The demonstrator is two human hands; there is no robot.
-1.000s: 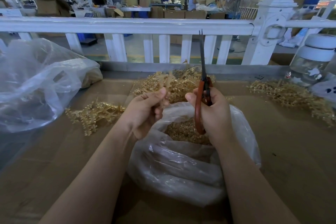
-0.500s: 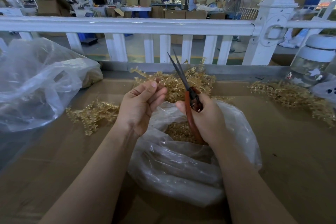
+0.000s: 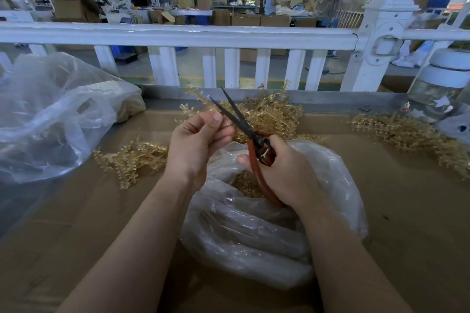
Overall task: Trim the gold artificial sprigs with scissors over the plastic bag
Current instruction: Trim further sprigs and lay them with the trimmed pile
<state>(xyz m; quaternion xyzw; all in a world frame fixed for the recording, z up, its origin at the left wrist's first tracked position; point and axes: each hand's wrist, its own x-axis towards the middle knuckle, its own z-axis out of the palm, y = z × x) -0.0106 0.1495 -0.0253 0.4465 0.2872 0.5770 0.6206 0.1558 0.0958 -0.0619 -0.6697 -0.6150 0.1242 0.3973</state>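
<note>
My left hand (image 3: 197, 146) pinches a gold sprig (image 3: 197, 98) between thumb and fingers, and the sprig sticks up and away from me. My right hand (image 3: 282, 173) grips red-handled scissors (image 3: 250, 138). Their dark blades are open and point up-left, right beside the sprig's stem at my left fingertips. Both hands hover over an open clear plastic bag (image 3: 254, 231) with gold trimmings (image 3: 245, 184) inside. More gold sprigs lie in a pile behind the hands (image 3: 273, 112).
Loose sprigs lie on the cardboard-covered table (image 3: 63, 223) at left (image 3: 129, 161) and at right (image 3: 407, 134). A large clear bag (image 3: 50, 114) sits far left. A glass jar with a white lid (image 3: 442, 84) stands at right. A white fence rail (image 3: 178, 35) runs behind.
The scissors swung from upright to leaning left and their blades opened. My left hand rose from the bag and now holds a sprig up to the blades.
</note>
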